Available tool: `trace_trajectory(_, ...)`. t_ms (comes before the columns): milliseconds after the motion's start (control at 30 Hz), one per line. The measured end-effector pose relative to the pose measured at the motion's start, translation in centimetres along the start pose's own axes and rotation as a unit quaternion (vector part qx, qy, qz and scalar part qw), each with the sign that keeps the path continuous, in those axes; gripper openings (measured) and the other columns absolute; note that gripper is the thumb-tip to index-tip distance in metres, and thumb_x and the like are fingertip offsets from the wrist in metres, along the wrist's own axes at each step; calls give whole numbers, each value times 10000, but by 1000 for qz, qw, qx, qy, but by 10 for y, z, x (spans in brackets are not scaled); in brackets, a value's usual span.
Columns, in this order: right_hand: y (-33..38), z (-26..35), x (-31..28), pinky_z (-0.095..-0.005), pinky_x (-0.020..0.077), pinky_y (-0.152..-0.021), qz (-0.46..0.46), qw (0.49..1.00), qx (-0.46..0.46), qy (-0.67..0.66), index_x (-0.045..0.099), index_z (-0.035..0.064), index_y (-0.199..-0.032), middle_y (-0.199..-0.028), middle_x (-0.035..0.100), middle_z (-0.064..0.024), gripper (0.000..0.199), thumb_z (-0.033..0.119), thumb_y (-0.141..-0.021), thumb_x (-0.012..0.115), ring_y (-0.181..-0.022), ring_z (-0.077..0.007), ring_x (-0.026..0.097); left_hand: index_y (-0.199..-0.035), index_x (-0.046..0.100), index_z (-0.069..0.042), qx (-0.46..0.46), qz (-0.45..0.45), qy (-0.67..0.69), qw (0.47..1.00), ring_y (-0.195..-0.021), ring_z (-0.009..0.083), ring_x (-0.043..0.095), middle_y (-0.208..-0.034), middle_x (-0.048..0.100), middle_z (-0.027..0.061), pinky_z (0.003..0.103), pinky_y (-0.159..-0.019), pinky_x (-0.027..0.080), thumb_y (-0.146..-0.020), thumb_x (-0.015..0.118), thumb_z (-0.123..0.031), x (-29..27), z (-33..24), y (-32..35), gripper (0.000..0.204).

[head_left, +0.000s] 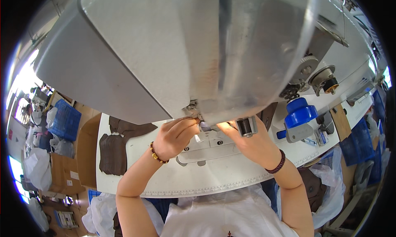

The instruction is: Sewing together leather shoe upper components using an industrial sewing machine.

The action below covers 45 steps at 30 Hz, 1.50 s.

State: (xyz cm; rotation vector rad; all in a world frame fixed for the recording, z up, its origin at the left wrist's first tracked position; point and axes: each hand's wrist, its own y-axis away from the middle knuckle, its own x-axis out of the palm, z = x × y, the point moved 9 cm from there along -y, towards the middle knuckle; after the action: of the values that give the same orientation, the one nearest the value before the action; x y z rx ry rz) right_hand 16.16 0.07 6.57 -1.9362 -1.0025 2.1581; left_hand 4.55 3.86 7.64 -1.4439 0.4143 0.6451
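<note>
A large pale sewing machine (136, 51) fills the upper middle, its needle area lit from below. Just left of the needle, my left hand (177, 136) is raised with thumb and fingers pinched together; what they hold is too small to make out. My right hand (251, 144) reaches in from the other side, its visible fingers drawn together toward the needle. The machine head covers part of those fingers, and anything in them is hidden. A dark bobbin-like cylinder in a metal holder (246, 127) sits in front of that hand. Below both hands lies the metal bed plate (206, 154).
On the white table (165, 183), dark brown cut pieces (113, 154) lie stacked at left. A blue knob-like part (300, 112) projects from the machine at right. Cardboard boxes (66, 175) and a blue crate (66, 119) stand at left. Plastic bags (330, 187) hang at lower right.
</note>
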Motion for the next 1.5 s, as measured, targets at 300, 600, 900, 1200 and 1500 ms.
trace_trajectory(300, -4, -13, -1, -339, 479, -763, -39, 989, 37, -140, 646, 82, -1052, -976, 634, -91, 327, 12, -733, 627, -863, -247, 601, -739, 581, 3, 4, -22, 7, 1000, -589, 171, 603, -814, 621, 107, 246, -457, 500, -566, 677, 34, 1, 5, 5, 200)
trace_trajectory(600, -7, -4, -4, -366, 482, -784, -47, 998, -21, -36, 631, 81, -1091, -980, 621, -95, 413, -19, -691, 604, -887, -266, 594, -620, 533, -53, -40, -11, -5, 999, -579, 203, 627, -708, 637, 92, 264, -477, 499, -619, 750, 49, 3, 12, 3, 240)
trace_trajectory(900, -5, -1, -5, -367, 478, -772, -81, 994, -35, -68, 616, 76, -1119, -981, 606, -85, 455, -18, -675, 594, -875, -256, 582, -588, 520, -61, -35, -40, -6, 999, -573, 196, 625, -714, 641, 92, 260, -461, 487, -609, 736, 75, 0, 10, 1, 256)
trace_trajectory(1200, 26, 37, -18, -377, 492, -810, -174, 984, 28, 13, 631, -32, -865, -1029, 588, -180, 237, 73, -653, 648, -984, -323, 570, -888, 630, -13, -429, -50, 307, 848, -667, 78, 577, -728, 637, 40, 257, -585, 453, -806, 693, -165, 31, 15, 47, 185)
trace_trajectory(1500, 121, 25, -81, -471, 414, -886, -180, 970, 151, 68, 572, 16, -1137, -1256, 456, -231, 547, 314, -717, 759, -1195, -382, 399, -1011, 634, 30, -466, 13, 569, 678, -636, 43, 516, -764, 641, 14, 200, -540, 423, -908, 595, -153, 59, -49, 52, 214)
